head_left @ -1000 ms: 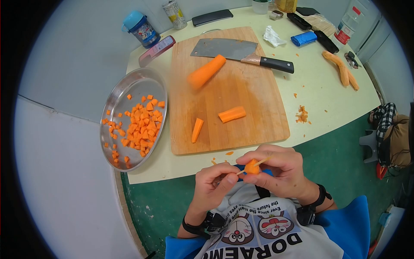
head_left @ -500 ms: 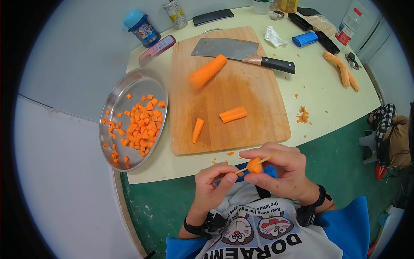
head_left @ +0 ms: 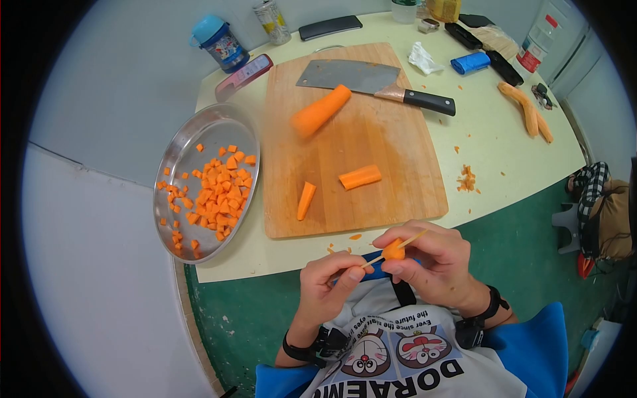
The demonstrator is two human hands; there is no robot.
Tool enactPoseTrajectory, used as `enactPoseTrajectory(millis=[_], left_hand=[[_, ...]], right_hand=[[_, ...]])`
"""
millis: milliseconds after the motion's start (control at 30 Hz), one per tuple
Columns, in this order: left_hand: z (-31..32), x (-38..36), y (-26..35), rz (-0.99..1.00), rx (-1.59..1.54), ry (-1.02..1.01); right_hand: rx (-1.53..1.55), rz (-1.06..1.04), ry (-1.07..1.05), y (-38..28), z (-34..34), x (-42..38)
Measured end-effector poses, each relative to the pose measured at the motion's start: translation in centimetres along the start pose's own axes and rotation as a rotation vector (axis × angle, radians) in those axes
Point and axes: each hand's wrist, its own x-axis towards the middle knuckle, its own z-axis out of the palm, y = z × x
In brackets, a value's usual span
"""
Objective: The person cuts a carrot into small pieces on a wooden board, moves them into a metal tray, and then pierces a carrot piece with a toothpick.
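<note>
A wooden skewer (head_left: pixel 373 261) runs through a small carrot piece (head_left: pixel 393 250) just off the near table edge. My left hand (head_left: pixel 330 278) pinches the skewer's lower end between thumb and fingers. Thumb and fingers of my right hand (head_left: pixel 434 262) are closed round the carrot piece, and the skewer's other end sticks out past it. Beyond my hands, the wooden cutting board (head_left: pixel 398 149) bears a thick peeled carrot (head_left: pixel 322 111), a short carrot stick (head_left: pixel 360 177), a thinner carrot stick (head_left: pixel 306 201) and a cleaver (head_left: pixel 352 75) with a black handle.
At the left, an oval metal tray (head_left: pixel 174 142) holds many carrot cubes, overhanging the table edge. A phone (head_left: pixel 244 77), blue bottle (head_left: pixel 222 46) and can (head_left: pixel 272 23) stand behind it. Carrot peelings (head_left: pixel 467 179) and two peeled carrots (head_left: pixel 524 109) lie right, near a plastic bottle (head_left: pixel 536 45).
The carrot piece has turned in my right fingers, and more of the skewer's far end shows beyond it. My left hand keeps its pinch in nearly the same place.
</note>
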Motion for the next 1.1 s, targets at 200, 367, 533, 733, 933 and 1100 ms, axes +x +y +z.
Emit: enactPoseTrajectory(millis=[200,367,533,733,933,1100], left_hand=[[0.2,0.0,0.1,0.015,0.023,0.068],[0.2,0.2,0.4,0.280,0.374,0.187],[0.3,0.2,1.3,0.326,0.484,0.234],[-0.4,0.2,2.1,0.220,0.456,0.179],[-0.3,0.3,2.9,0.100,0.418,0.144],[0.2,0.4,3.7,0.187,0.605,0.192]], right_hand=[[0.035,-0.066,-0.035,0.0,-0.2,0.2],[0.411,0.246,-0.075,-1.0,-0.6,0.0],[0.378,0.198,-0.117,-0.6,-0.8,0.2],[0.449,0.233,-0.158,-0.2,-0.7,0.2],[0.426,0.269,-0.146,0.0,-0.9,0.5],[0.401,0.350,-0.051,-0.8,-1.2,0.4]])
